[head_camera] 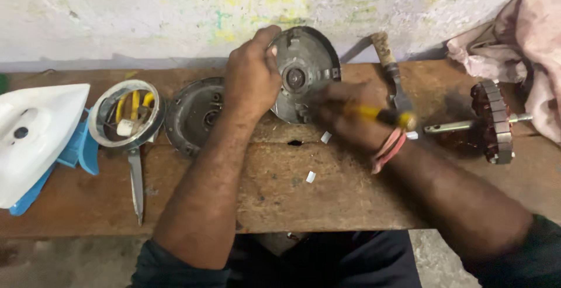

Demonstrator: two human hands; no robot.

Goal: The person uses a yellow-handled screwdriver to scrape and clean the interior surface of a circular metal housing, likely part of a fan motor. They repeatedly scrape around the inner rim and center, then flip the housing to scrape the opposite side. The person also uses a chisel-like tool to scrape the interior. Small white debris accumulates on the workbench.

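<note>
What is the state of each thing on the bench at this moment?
round metal motor cover: tilted on edge, held by the left hand.
yellow-handled tool: gripped in the right hand, blurred.
second round cover: lying flat, untouched.
metal ring: lying flat, yellow wires inside.
rotor with shaft: lying on its side, apart.
white iron: lying at the bench's left end.

Hands at work on a round metal motor cover (pixel 304 74)

The left hand (pixel 251 77) grips the cover tilted up on the wooden bench (pixel 280 188), while the blurred right hand (pixel 345 112) holds a yellow-handled screwdriver (pixel 380 114) against it; a second cover (pixel 196 112) lies just left.
</note>
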